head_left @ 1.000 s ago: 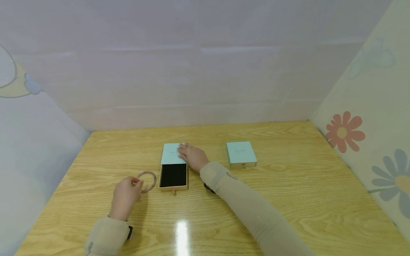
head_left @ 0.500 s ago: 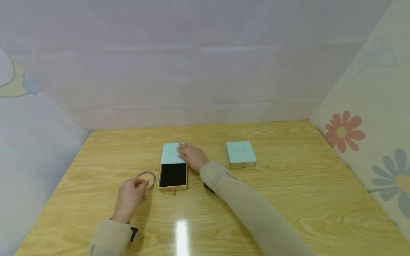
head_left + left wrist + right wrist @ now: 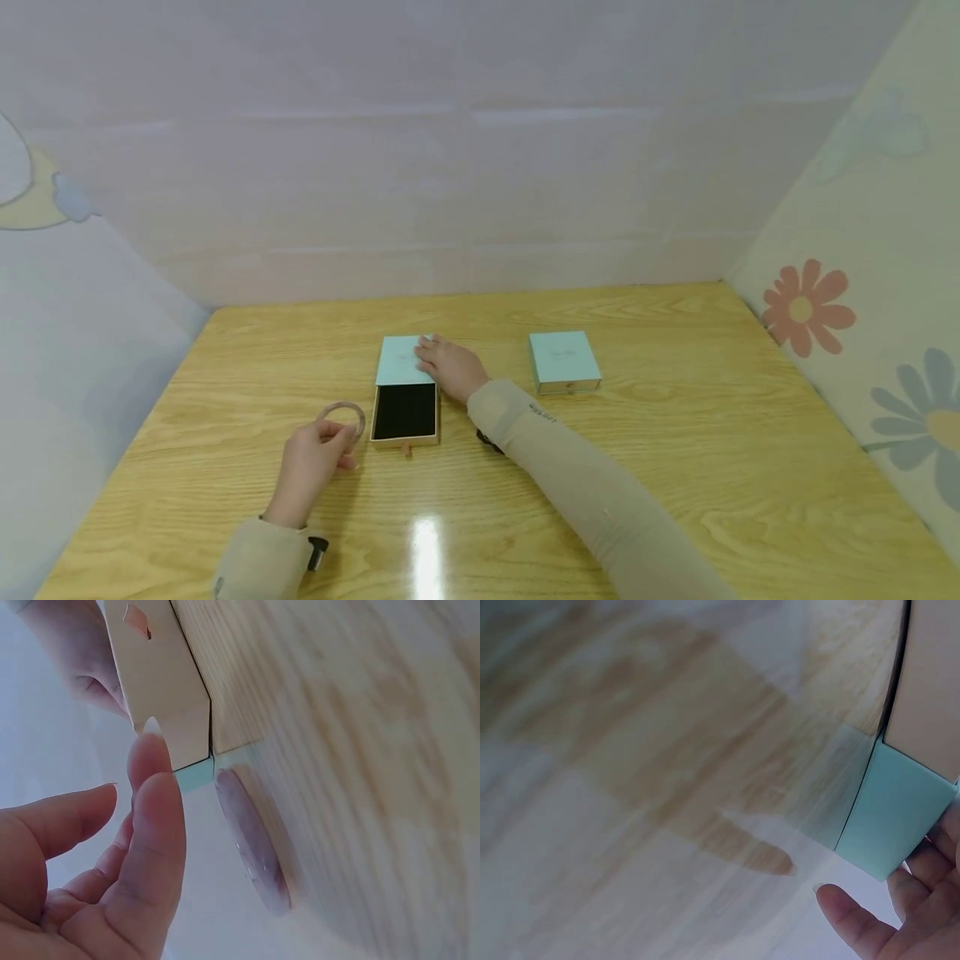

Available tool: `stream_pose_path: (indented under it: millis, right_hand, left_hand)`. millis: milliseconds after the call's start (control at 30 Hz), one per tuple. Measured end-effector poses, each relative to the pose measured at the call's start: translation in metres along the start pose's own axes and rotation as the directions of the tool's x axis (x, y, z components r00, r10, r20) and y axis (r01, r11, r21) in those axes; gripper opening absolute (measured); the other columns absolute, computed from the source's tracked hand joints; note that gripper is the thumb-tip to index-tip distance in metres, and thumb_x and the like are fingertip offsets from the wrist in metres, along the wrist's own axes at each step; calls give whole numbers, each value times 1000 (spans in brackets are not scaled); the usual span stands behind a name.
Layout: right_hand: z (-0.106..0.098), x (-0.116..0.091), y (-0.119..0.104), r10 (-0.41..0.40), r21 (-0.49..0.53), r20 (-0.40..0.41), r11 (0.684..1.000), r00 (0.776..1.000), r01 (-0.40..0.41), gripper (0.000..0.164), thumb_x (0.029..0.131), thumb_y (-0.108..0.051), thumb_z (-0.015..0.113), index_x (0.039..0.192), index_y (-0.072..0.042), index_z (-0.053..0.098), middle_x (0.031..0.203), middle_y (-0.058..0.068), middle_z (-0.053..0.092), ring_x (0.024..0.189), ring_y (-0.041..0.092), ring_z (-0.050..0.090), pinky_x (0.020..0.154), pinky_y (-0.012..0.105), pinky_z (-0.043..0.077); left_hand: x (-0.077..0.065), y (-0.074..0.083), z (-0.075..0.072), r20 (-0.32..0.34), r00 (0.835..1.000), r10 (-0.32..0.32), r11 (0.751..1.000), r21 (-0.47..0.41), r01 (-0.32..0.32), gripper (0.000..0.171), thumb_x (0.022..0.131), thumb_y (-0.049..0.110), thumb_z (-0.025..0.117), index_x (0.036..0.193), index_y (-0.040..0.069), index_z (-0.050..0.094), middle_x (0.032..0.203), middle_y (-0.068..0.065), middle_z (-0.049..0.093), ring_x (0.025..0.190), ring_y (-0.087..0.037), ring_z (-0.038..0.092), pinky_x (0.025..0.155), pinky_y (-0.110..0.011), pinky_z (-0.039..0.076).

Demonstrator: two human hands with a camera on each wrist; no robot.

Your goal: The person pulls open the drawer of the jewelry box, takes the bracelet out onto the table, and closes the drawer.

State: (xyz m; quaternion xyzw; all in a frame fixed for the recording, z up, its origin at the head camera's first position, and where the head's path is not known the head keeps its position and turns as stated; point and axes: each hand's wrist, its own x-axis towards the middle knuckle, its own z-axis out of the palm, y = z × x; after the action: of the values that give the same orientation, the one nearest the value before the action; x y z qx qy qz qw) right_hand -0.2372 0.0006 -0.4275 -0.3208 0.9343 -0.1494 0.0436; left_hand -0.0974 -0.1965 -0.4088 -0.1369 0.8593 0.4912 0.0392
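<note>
A mauve bangle (image 3: 342, 405) lies flat on the table, left of an opened box. My left hand (image 3: 309, 458) hovers over its near side; in the left wrist view the thumb and fingers are parted, and the bangle (image 3: 253, 844) is apart from them. The box has a pale turquoise sleeve (image 3: 397, 360) and a pulled-out drawer (image 3: 406, 443) with a black lining and a small ribbon tab. My right hand (image 3: 453, 367) rests on the right part of the sleeve, fingers spread over its top. In the right wrist view its fingers (image 3: 930, 866) touch the sleeve's edge.
A second turquoise box (image 3: 564, 358), closed, stands to the right on the wooden table (image 3: 675, 467). A pale wall (image 3: 465, 192) rises behind the table, and flower-patterned walls flank it.
My left hand has moved a little to the right over the bangle, which stays where it lay. The right hand and both boxes keep their places.
</note>
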Motion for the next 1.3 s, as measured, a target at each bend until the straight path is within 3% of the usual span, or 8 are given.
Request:
stream_pose_path:
  millis: [433,833,1300]
  right_hand:
    - [-1,-1,0,13,0,6,1000,1000,-13,43,104,-28,44,143,-10,48,151,5,37,141,22,31,112,34,31]
    - [-1,-2,-3,1,1,-7,1000,1000,-1,43,104,-28,45,142,-9,50,151,6,39,140,22,33,110,34,34]
    - [0,-1,-1,2,9,-9,1000,1000,-2,43,104,-28,45,142,-9,49,150,7,39,141,23,32,110,35,34]
  left_hand:
    - [-1,0,4,21,1000,4,999,-39,-3,33,99,18,58,106,-14,63,82,-16,66,62,-21,66,61,-35,57]
    - [-3,5,5,36,999,-39,997,-62,42,31,99,15,57,102,-15,64,79,-16,65,60,-20,66,59,-32,58]
    - [-5,4,9,77,997,-24,998,-58,28,29,98,13,59,96,-15,65,75,-12,65,59,-20,66,57,-33,57]
